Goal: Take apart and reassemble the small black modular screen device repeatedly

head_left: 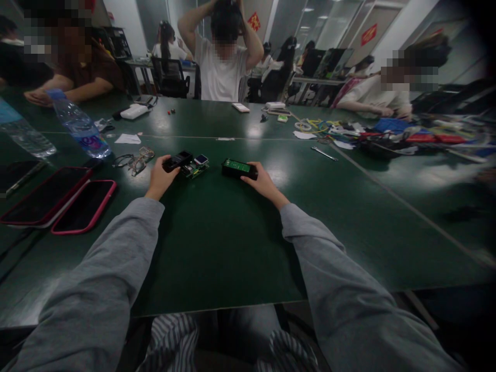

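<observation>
Well back from the near edge of a smooth, dark green desk [217, 258], seen from the head camera, two electronic pieces are held apart, one in each hand. On the left, the left hand [159, 178] has its fingers partly curled around a blocky, matte black casing [179, 160], thumb on the near side. Against the casing's right side is a green circuit board [196, 171] bearing a small square screen [201, 159]; whether casing and board are joined cannot be told. Opposite, the right hand [261, 181] has thumb and fingers parted around the right end of an oblong black box [229, 173], gripping it; a flat green panel [238, 166] sits in its top. Creased, soft grey sleeves [124, 243] cover both forearms.

Toward the desk's left, closer to its near edge, lies a glossy black phone [85, 206] with a rounded pinkish-red rim. Beyond it are thin-framed glasses [140, 164] and a clear, ridged plastic bottle [77, 121]. On the desk's right half lie a slim metal wrench [324, 153] and a tangle of coloured cables [426, 138]. At the far edge, a person [220, 72] in white raises both arms overhead.
</observation>
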The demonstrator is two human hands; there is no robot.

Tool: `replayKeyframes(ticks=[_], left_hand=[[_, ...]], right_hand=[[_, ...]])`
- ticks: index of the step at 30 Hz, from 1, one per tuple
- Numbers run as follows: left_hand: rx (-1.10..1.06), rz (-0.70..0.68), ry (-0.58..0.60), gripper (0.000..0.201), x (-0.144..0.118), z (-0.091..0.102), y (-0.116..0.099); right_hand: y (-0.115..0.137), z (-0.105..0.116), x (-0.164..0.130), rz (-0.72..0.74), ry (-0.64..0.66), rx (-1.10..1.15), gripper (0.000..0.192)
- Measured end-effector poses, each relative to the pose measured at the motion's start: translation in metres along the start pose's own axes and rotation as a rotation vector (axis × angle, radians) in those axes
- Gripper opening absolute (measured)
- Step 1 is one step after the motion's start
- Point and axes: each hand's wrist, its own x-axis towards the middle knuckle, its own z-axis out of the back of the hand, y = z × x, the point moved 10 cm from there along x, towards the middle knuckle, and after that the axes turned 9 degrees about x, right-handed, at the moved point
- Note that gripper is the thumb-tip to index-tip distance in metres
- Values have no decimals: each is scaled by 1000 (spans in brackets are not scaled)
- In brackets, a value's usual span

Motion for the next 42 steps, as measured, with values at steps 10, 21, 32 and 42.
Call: replayKeyframes(ticks=[10, 21, 32, 42], left_hand=[[459, -267, 147, 66, -24, -13, -59], [533, -567, 313, 45, -58, -38, -112], [559, -521, 222, 54, -54, -35, -104], [-441, 29, 451, 38, -95, -87, -134]], right_hand=[[-4, -1, 2, 14, -10, 4, 56], [0, -1, 1, 8, 3, -34, 56], [1, -2, 1, -2, -3, -50, 55], [20, -9, -5, 33, -112, -131, 50]])
